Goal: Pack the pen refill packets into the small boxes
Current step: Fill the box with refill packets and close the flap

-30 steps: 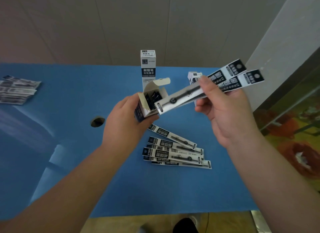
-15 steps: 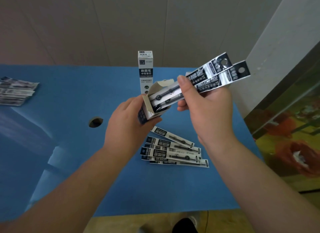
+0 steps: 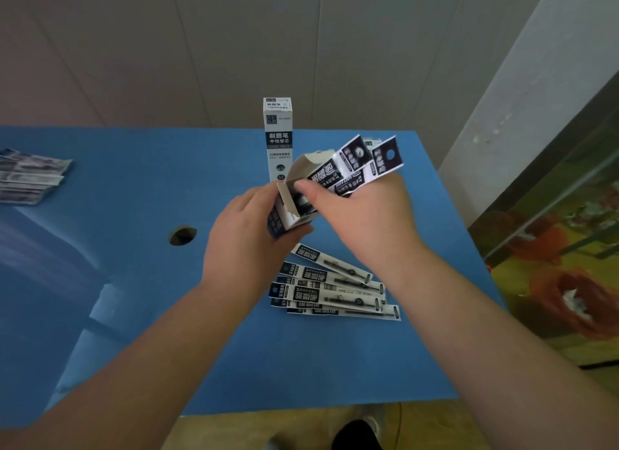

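Note:
My left hand (image 3: 248,245) grips a small open box (image 3: 288,211) above the blue table (image 3: 134,275), its flap tilted up. My right hand (image 3: 361,221) pinches two black-and-white refill packets (image 3: 355,168); their lower ends are inside the box mouth and their hang-hole ends stick out up and to the right. Several more refill packets (image 3: 331,288) lie fanned on the table just below my hands.
A closed white box (image 3: 278,138) stands upright behind my hands. Another pile of packets (image 3: 30,174) lies at the table's far left. A round hole (image 3: 182,235) is in the tabletop left of my left hand. A grey wall and patterned floor are to the right.
My right hand has pushed the two packets further down into the box held by my left hand; less of them sticks out now.

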The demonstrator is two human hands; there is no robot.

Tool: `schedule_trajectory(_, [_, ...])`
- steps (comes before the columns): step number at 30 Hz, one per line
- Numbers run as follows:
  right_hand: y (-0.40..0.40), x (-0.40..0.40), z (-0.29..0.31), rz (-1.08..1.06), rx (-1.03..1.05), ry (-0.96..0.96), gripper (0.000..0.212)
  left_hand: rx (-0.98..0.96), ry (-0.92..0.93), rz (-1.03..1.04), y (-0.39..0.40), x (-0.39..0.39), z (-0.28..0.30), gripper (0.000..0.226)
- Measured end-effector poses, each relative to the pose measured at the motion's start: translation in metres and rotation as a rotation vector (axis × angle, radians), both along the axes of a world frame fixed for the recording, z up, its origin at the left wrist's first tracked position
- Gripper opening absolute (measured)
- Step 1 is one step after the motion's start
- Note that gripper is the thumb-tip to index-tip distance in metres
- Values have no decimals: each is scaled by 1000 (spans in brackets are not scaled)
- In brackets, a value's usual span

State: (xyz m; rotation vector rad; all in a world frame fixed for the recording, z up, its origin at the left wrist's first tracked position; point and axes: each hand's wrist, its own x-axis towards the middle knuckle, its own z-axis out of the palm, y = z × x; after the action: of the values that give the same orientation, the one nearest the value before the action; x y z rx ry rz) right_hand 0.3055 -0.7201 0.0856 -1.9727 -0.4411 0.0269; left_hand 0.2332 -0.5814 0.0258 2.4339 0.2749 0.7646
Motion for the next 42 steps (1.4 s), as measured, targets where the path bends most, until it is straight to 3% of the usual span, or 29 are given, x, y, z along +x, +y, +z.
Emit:
schedule_trajectory(10, [-8,0,10,83,8,29,16,-9,21,17,2,-1,-1,44])
schedule_trajectory(16, [-8,-1,10,83,15,-15,27,8,34,13,1,0,-1,48])
schedule_trajectory(22, [3,8,0,138,-166,-90,43,3,54,5,-2,3,0,43])
schedule_trajectory(30, [-6,10,9,123,-191,-97,16,9,50,15,2,4,3,40])
schedule_trajectory(37, [0,12,14,53,-220,8,29,28,45,2,1,5,3,39])
schedule_trajectory(42, [7,13,15,52,-369,-16,39,33,51,2,1,7,6,39])
